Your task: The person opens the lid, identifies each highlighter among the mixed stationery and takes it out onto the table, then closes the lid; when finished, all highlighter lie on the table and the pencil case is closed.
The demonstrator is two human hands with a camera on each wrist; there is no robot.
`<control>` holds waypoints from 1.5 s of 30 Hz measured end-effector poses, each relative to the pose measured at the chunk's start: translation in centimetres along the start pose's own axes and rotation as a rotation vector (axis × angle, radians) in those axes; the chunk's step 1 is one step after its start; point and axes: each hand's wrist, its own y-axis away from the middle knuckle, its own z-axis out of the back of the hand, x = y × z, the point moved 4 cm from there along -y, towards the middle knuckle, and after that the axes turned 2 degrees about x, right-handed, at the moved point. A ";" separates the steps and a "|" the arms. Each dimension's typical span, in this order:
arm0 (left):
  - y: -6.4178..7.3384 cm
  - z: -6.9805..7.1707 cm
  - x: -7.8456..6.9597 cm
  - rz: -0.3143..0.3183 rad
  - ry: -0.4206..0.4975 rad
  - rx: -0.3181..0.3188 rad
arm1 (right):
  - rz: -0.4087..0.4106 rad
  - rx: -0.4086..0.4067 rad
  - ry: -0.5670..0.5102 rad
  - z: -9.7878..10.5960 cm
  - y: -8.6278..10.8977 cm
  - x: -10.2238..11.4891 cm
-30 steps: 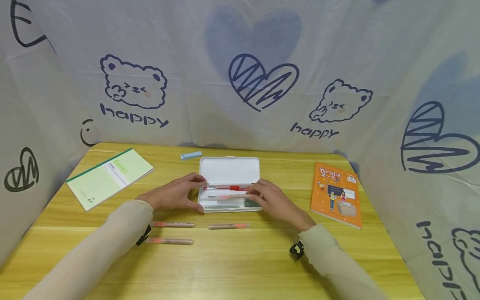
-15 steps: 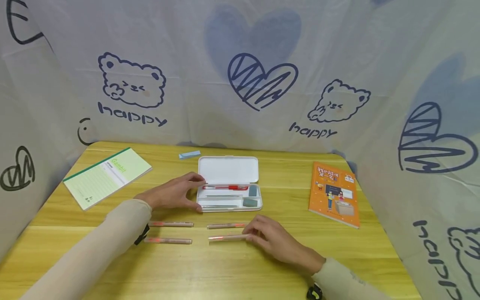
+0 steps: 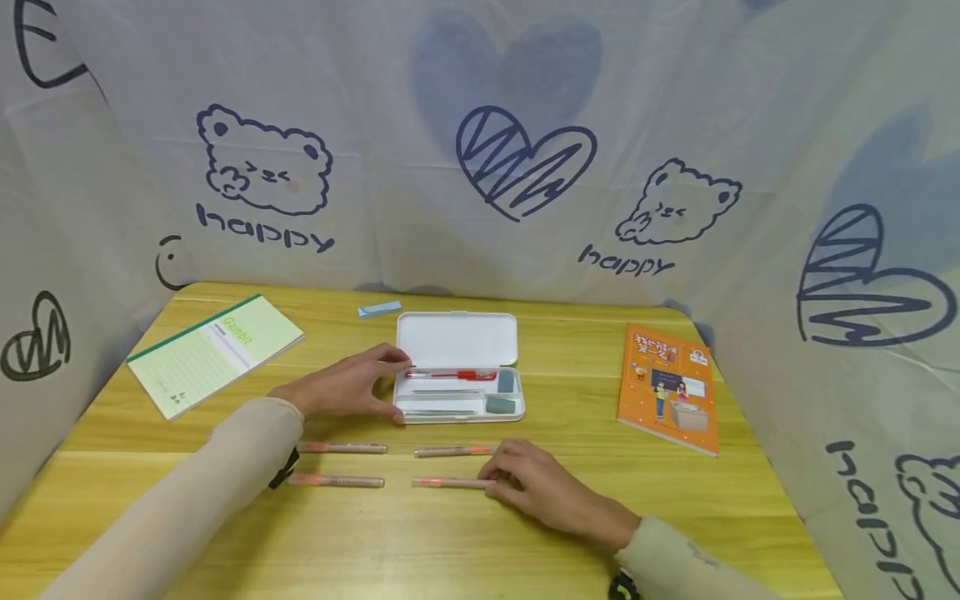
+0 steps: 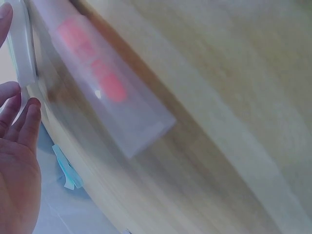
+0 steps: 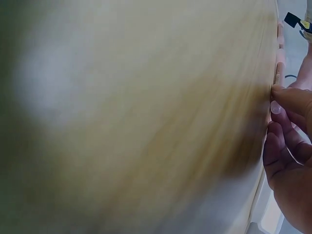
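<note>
In the head view an open white pencil case (image 3: 457, 340) lies at the table's middle, lid folded back. My left hand (image 3: 345, 385) grips its left end, thumb at the front corner and fingers near the hinge. Inside are a red pen (image 3: 450, 376) and two grey-green erasers (image 3: 500, 405). My right hand (image 3: 551, 492) pinches the right end of a pink highlighter (image 3: 450, 482) low over or on the table. Another highlighter (image 3: 450, 452) lies just behind it. Two more, a rear highlighter (image 3: 345, 448) and a front highlighter (image 3: 341, 482), lie to the left, partly behind my left wrist.
A green notebook (image 3: 217, 354) lies at the table's back left, an orange book (image 3: 667, 387) at the right. Behind the pencil case sits a small light-blue strip (image 3: 379, 310). Printed cloth (image 3: 390, 167) hangs around the table's back and sides.
My right hand has carried the highlighter from over the pencil case toward the front, down to the table before another highlighter. My left hand has stayed at the case.
</note>
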 end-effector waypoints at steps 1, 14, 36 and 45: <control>0.0 0.0 0.0 -0.002 0.001 -0.002 | 0.004 0.000 0.005 0.0 0.0 0.0; 0.2 0.0 0.1 -0.011 -0.001 -0.005 | 0.004 -0.034 0.028 0.3 -0.1 0.0; 0.0 0.1 0.0 -0.008 0.010 -0.003 | 0.017 0.040 0.061 0.9 -1.4 -0.1; 0.1 0.2 0.0 -0.016 0.008 -0.009 | 0.028 0.052 0.058 0.5 -1.5 0.2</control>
